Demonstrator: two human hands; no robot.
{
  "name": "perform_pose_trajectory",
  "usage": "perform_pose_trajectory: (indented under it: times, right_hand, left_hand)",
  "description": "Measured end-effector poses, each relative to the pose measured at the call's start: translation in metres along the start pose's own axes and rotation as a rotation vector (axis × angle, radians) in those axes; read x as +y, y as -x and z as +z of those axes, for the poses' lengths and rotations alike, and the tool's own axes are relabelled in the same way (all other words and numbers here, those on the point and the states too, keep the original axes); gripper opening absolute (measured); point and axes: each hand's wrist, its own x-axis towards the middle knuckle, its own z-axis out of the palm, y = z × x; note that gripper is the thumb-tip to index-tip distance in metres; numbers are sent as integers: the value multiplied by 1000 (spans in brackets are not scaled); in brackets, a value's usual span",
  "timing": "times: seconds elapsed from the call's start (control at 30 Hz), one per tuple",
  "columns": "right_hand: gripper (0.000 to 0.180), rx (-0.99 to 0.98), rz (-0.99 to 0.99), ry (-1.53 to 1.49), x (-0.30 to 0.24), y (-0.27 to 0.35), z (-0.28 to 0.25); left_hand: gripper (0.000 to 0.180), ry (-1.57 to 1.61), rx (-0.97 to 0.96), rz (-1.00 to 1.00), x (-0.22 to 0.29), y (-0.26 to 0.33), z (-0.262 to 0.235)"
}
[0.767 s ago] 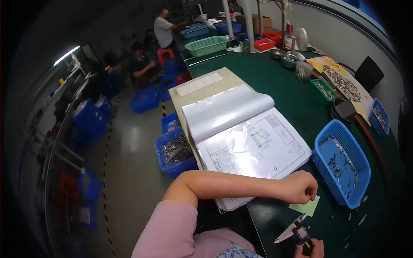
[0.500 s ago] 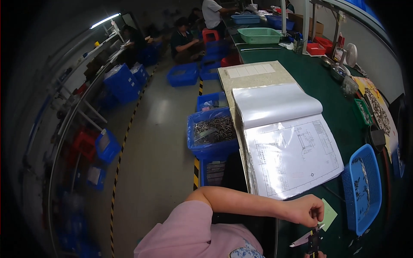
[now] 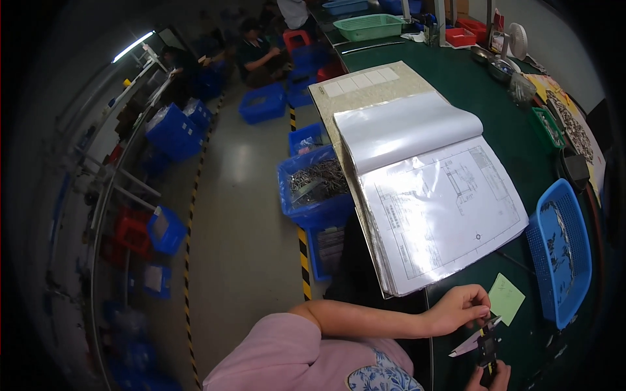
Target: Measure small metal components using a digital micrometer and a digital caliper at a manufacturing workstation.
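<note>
A dark digital caliper (image 3: 486, 345) is held over the green table near the lower right. My right hand (image 3: 492, 376) is closed around its lower part, cut off by the picture's edge. My left hand (image 3: 462, 307) reaches across from the left, with thumb and fingers pinched together at the caliper's jaws. Whatever small thing lies between those fingertips is too small to make out. Just beyond the fingers a pale green paper note (image 3: 508, 301) lies on the table. A thick binder of drawings in clear sleeves (image 3: 450, 215) lies open beyond my left forearm.
A blue basket with small metal parts (image 3: 531, 251) stands right of the note. Blue bins of metal pieces (image 3: 310, 212) sit on the floor left of the table. Further off are a green basket (image 3: 368, 36), a small fan (image 3: 517, 41) and a seated person (image 3: 259, 55).
My view has tilted, so the binder and basket sit higher in the picture. More of my right hand on the caliper shows. My left fingers have shifted slightly at the jaws, still pinched.
</note>
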Motion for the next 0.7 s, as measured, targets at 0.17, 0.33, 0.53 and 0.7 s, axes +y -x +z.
perform_pose_trajectory:
  times: [0.17,0.33,0.53,0.7]
  right_hand:
    - [20,-51,15,-78,2,3,0]
    - [20,-191,58,-69,-2,6,-7]
    - [33,-177,85,-130,14,20,6]
    - [40,-159,23,-98,10,-5,15]
  left_hand:
    - [12,7,96,-26,-4,3,3]
    - [13,8,184,-58,-2,11,5]
    - [13,21,241,-55,0,7,6]
    - [11,-115,333,47,11,10,-1]
